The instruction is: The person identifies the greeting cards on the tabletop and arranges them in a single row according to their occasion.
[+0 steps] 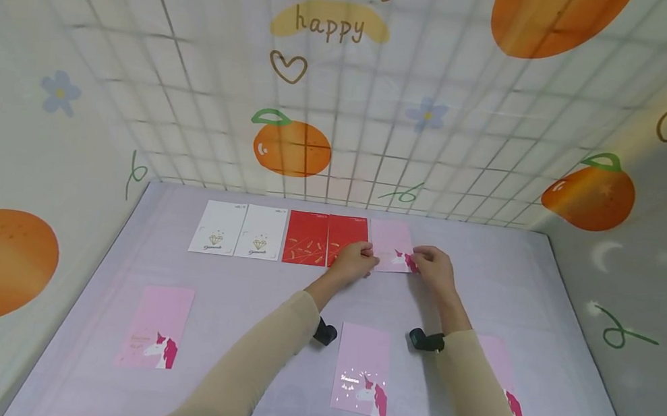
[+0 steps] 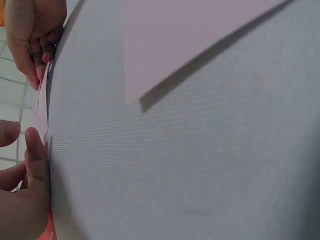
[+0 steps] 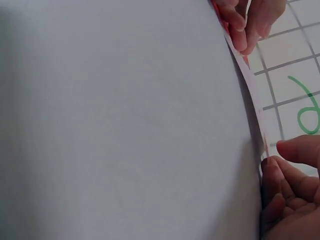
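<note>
At the right end of a row of cards lies a pink unicorn card [image 1: 390,238], between both hands. My left hand [image 1: 353,263] holds its left edge near the lower corner, partly covering the neighbouring red card [image 1: 347,228]. By the lower right corner, my right hand [image 1: 438,273] pinches the edge with bent fingers. Seen almost edge-on in the right wrist view, the pink card [image 3: 254,95] runs from one hand to the other, a thin shadow beside it. In the left wrist view the left hand's thumb stands apart from its index finger.
Two white diamond cards [image 1: 217,223] and another red card [image 1: 306,236] continue the row leftward. Nearer me lie further pink unicorn cards: one left [image 1: 159,322], one centre [image 1: 363,360], one right [image 1: 497,361], half hidden by the right sleeve. A printed curtain [image 1: 345,101] borders the table's back.
</note>
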Demonstrator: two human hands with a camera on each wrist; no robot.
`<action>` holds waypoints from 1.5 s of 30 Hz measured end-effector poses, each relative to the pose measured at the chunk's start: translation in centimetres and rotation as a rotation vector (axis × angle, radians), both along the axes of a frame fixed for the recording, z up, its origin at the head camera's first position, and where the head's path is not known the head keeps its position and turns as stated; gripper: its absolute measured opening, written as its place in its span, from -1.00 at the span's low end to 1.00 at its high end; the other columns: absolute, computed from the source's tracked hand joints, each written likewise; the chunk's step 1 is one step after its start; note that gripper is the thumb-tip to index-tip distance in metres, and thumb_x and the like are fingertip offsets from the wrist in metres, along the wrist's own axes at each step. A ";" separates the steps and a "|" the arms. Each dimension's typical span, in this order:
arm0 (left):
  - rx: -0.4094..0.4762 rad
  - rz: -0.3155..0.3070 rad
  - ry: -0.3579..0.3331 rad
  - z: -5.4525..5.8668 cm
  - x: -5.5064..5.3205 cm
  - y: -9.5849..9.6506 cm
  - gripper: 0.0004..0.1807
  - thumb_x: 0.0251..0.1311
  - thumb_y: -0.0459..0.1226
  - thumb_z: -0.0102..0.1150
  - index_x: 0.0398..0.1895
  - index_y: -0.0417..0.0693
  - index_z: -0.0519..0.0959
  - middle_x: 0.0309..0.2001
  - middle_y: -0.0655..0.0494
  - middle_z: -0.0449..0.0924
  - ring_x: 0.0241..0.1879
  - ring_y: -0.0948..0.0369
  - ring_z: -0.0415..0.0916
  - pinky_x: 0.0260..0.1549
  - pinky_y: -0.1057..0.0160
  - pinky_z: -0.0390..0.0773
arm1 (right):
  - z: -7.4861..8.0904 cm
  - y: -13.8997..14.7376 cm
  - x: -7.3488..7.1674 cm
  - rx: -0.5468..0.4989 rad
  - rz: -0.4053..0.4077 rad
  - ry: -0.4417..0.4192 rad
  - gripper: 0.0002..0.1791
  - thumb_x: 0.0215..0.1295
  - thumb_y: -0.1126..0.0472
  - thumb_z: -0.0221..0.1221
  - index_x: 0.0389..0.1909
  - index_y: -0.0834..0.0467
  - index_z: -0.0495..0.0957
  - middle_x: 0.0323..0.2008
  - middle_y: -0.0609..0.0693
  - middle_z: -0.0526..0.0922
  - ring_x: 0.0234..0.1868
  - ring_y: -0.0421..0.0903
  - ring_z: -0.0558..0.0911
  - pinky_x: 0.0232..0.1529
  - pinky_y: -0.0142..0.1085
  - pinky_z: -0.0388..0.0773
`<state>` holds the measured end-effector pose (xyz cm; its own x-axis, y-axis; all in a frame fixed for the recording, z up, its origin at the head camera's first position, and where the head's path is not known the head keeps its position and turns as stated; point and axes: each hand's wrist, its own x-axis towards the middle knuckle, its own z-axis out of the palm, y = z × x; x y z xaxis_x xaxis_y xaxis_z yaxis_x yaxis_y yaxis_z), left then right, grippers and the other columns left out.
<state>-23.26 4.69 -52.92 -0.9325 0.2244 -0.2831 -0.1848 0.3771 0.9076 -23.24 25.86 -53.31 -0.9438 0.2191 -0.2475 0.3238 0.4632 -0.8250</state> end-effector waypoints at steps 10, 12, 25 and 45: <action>0.014 -0.002 0.064 0.1 0.4 -0.4 -0.50 0.34 -0.21 0.25 0.29 -0.17 0.46 -0.04 0.07 0.53 -0.23 0.20 0.58 -0.23 0.31 0.63 | 0.1 -0.3 0.1 0.026 0.004 0.027 -0.63 0.48 0.13 0.11 0.16 0.25 0.53 0.04 0.22 0.56 -0.05 0.11 0.53 0.00 -0.10 0.54; -0.006 0.001 0.103 0.0 0.6 -0.4 -0.55 0.33 -0.20 0.26 0.24 -0.14 0.50 -0.07 0.11 0.53 -0.19 0.20 0.56 -0.21 0.31 0.63 | 0.0 -0.3 0.2 0.032 0.012 0.027 -0.62 0.49 0.10 0.10 0.18 0.23 0.52 0.06 0.21 0.55 -0.03 0.11 0.53 0.03 -0.09 0.55; -0.004 -0.018 0.265 1.8 3.4 -3.0 -0.72 0.31 -0.20 0.27 0.03 -0.07 0.60 -0.10 0.17 0.62 -0.10 0.19 0.60 -0.16 0.28 0.62 | 2.4 -0.3 4.4 0.084 0.126 0.184 -0.63 0.47 0.10 0.14 0.17 0.19 0.53 -0.02 0.19 0.60 -0.07 0.11 0.59 -0.06 -0.10 0.58; -0.008 -0.078 0.304 4.0 10.3 -9.3 -0.68 0.32 -0.17 0.27 0.07 -0.06 0.59 -0.09 0.23 0.62 -0.09 0.23 0.60 -0.16 0.27 0.63 | 6.2 -2.3 12.2 0.136 0.238 0.384 -0.67 0.42 0.07 0.23 0.12 0.10 0.56 -0.17 -0.02 0.65 -0.22 -0.10 0.60 -0.18 -0.30 0.57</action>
